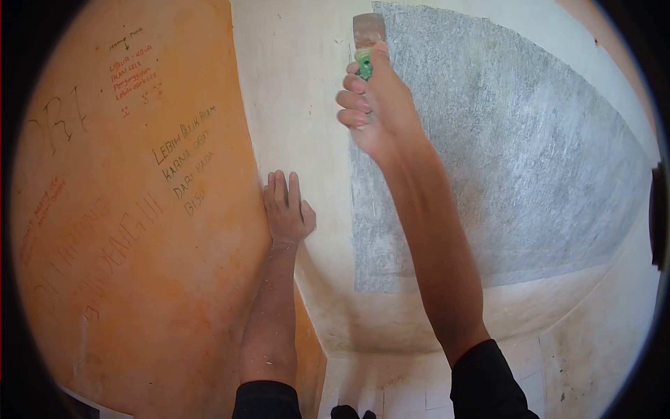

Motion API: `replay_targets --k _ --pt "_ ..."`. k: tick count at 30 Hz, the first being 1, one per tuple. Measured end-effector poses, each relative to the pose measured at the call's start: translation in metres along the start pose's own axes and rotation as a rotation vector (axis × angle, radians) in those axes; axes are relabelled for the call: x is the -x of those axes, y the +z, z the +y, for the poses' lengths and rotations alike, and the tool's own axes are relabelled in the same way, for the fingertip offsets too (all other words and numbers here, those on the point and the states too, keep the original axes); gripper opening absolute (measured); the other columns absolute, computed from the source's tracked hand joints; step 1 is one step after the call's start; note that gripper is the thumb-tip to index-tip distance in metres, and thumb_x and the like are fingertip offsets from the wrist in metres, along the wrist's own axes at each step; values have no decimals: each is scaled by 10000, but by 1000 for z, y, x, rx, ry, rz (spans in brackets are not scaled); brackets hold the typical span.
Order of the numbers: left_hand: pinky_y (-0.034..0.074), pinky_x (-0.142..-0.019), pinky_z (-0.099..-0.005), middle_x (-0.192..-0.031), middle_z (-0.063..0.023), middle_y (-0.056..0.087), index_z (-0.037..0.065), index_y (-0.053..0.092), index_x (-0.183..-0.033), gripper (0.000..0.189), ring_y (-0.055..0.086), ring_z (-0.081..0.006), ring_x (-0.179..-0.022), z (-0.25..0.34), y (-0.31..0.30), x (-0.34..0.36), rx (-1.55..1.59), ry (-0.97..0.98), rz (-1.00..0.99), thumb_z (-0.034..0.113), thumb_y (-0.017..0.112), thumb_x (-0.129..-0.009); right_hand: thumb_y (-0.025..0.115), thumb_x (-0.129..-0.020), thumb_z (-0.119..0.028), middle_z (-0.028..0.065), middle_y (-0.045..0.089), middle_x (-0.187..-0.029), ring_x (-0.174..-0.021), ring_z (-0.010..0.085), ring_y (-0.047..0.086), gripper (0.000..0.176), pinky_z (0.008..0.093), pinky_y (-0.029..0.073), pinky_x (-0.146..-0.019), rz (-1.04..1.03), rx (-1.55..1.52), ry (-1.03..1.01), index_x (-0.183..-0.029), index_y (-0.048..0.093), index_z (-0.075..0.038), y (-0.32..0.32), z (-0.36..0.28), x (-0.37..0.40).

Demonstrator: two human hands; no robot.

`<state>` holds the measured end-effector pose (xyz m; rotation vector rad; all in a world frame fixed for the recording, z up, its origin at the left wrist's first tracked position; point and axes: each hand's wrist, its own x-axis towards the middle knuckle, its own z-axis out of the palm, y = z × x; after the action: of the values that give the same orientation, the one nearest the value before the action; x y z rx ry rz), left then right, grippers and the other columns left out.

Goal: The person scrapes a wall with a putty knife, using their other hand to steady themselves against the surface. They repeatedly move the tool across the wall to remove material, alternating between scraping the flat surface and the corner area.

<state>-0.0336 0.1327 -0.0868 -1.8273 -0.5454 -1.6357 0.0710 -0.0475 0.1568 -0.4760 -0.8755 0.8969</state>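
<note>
My right hand (377, 105) is raised high, its fingers wrapped round the green handle of a scraper (369, 29) with a wide, brownish metal blade. The blade points up and overlaps the left edge of a rough grey patch (474, 153) on the wall. Lower and to the left, my left hand (287, 213) lies flat with fingers stretched upward, against the pale wall (300, 91) close to where it meets the orange wall. Nothing is held in that hand.
The orange wall (202, 279) on the left carries handwriting in dark and red ink. Below the grey patch runs a stained cream band of wall (419, 314). Pale floor tiles (433, 391) show at the bottom, and a dark object (657, 216) stands at the right edge.
</note>
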Motion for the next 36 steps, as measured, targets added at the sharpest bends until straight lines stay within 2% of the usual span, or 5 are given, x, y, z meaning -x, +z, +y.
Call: replay_targets --k 9,10,12,24,36 --pt "325 -1108 -580 -1535 -248 367 -3 450 -1462 609 373 -447 -1402 -1 4 4 12 -17 25 202 449 -888 432 -1036 -548 -30 419 -640 -479 62 411 486 231 304 -407 -54 -607 336 -859 500 -100 -55 42 48" --pt "326 -1106 -579 -1534 -248 368 -5 455 -1457 607 373 -446 -1401 -1 4 3 26 -16 32 204 450 -888 432 -1036 -548 -30 419 -640 -479 62 411 486 231 304 -407 -49 -606 339 -859 500 -100 -66 49 50" --pt "328 -1105 -578 -1533 -248 369 -7 461 -1453 604 373 -445 -1401 0 4 4 39 -17 38 206 451 -887 443 -1017 -585 -62 381 -613 -418 56 320 488 215 263 -389 -400 -578 383 -850 482 -128 -88 64 48" --pt "332 -1108 -580 -1524 -246 377 -8 462 -1452 599 383 -450 -1390 -1 4 2 11 -23 25 190 444 -887 388 -1022 -610 -63 354 -566 -402 48 277 520 207 209 -355 -365 -422 175 -813 480 -142 -42 10 -3" --pt "311 -1125 -573 -1521 -252 384 -5 478 -1443 605 386 -444 -1391 4 3 6 28 -37 10 201 448 -875 397 -1021 -611 -62 342 -567 -389 60 260 519 224 201 -341 -204 -416 267 -808 466 -143 -59 33 36"
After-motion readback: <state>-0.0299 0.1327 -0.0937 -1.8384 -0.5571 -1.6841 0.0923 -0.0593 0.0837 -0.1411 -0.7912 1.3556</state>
